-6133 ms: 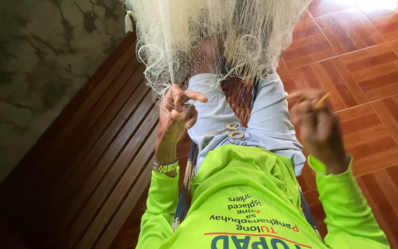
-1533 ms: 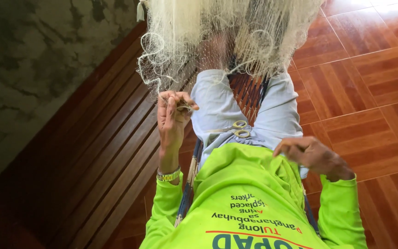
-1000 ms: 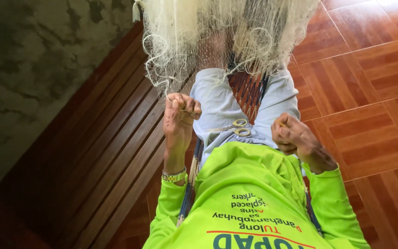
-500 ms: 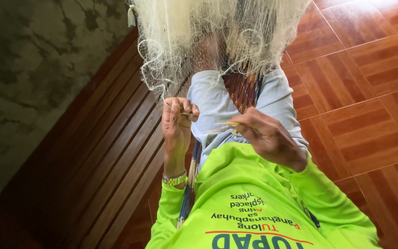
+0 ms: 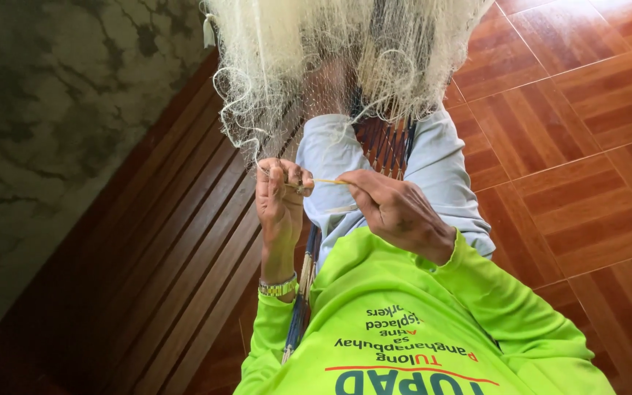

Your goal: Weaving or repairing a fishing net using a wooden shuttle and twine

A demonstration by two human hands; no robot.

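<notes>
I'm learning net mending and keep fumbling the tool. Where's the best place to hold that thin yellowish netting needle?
Probably by its rear half, from the right side, as the right hand does. The netting needle lies level, tip pointing left at the mesh pinched by the left hand, so a rear grip leaves the tip free.

Underfoot on the right, glossy reddish-brown floor tiles (image 5: 587, 168) patterned with wood-grain stripes in squares. Left of those, dark brown slatted wooden bench boards (image 5: 184, 249) running diagonally. Far left, mottled grey-green concrete wall (image 5: 45, 124), cracked and stained. Bright daylight glare at top right.
</notes>
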